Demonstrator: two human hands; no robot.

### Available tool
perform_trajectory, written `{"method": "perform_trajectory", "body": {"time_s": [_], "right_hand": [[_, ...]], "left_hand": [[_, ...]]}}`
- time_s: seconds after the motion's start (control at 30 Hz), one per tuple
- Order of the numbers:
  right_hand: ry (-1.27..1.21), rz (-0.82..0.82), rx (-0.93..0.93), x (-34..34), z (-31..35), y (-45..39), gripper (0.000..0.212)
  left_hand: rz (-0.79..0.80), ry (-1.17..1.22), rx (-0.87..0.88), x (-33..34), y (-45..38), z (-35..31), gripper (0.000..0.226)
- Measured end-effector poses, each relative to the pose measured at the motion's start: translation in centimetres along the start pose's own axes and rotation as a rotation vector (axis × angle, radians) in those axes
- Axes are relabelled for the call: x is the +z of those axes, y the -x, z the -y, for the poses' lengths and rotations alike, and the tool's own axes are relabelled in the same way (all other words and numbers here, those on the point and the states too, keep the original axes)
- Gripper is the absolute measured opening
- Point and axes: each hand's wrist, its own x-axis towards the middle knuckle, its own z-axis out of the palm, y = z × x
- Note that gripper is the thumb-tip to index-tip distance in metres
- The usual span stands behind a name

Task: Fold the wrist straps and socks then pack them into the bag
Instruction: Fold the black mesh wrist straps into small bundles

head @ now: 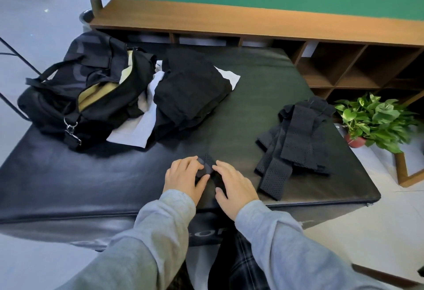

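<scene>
two hands flat on one small folded wrist strap (207, 167) at 6 o'clock of the black mat (91, 175): left hand (184, 178) and right hand (234, 187), fingers straight, pressing. loose wrist straps (296, 145) heaped at 3 o'clock; open bag (75, 92) at 10 o'clock.

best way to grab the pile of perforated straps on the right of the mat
Probably pinch the pile of perforated straps across its bunched middle, coming from above on the near side: the long tails fan toward the mat edge, so an end grip would likely let the rest trail.
</scene>
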Motion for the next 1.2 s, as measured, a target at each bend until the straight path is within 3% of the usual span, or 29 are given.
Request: {"method": "perform_trajectory", "body": {"time_s": [0.17,0.3,0.4,0.77,1.03,1.2], "right_hand": [[0.224,0.042,0.056,0.6,2.3,0.2,0.057],[0.208,0.164,-0.063,1.5,5.0,-0.7,0.057],[0.212,0.239,-0.152,2.4,7.3,-1.5,0.055],[0.314,0.223,-0.146,4.8,10.1,-3.3,0.058],[0.379,0.215,-0.154,5.0,10.0,-3.4,0.058],[0.372,0.222,-0.168,5.0,9.9,-3.4,0.059]], "left_hand": [[0.032,-0.112,0.048,-2.4,1.8,3.6,0.031],[0.003,-0.222,0.048,-4.6,3.3,7.1,0.036],[-0.047,-0.219,0.024,-6.0,4.2,9.6,0.026],[-0.099,-0.158,-0.401,-10.3,5.6,17.5,0.036],[0.062,-0.240,-0.625,-12.4,4.6,19.0,0.047],[0.130,-0.399,-0.678,-12.2,4.4,17.8,0.062]]}}
